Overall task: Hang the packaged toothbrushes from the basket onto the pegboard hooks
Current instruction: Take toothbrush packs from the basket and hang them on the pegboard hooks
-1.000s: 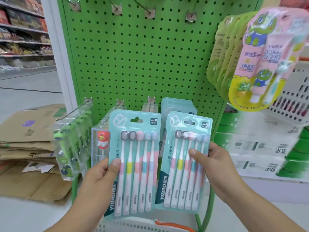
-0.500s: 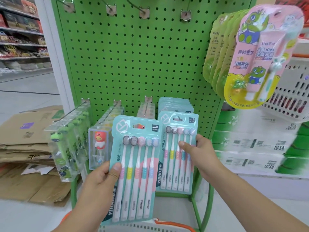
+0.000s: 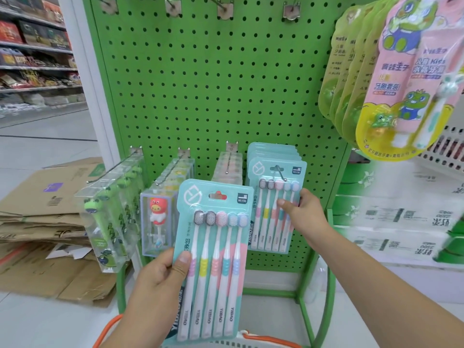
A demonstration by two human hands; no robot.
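Hands are both gripping teal five-brush packs in front of the green pegboard (image 3: 226, 84). At seven o'clock, the left hand (image 3: 160, 277) is pinching the near toothbrush pack (image 3: 213, 257) by its left edge, thumb lying over the front, holding it upright and off any hook, just above the basket rim (image 3: 253, 339) at six o'clock. Toward three o'clock of it, the right hand (image 3: 301, 212) is gripping the far toothbrush pack (image 3: 273, 197) by its right edge, thumb across the handles; this pack's hang hole is sitting on the lower right hook (image 3: 280, 173), in front of a stack of matching packs (image 3: 273, 151). Frog-printed kids' sets (image 3: 391, 76) are hanging at two o'clock.
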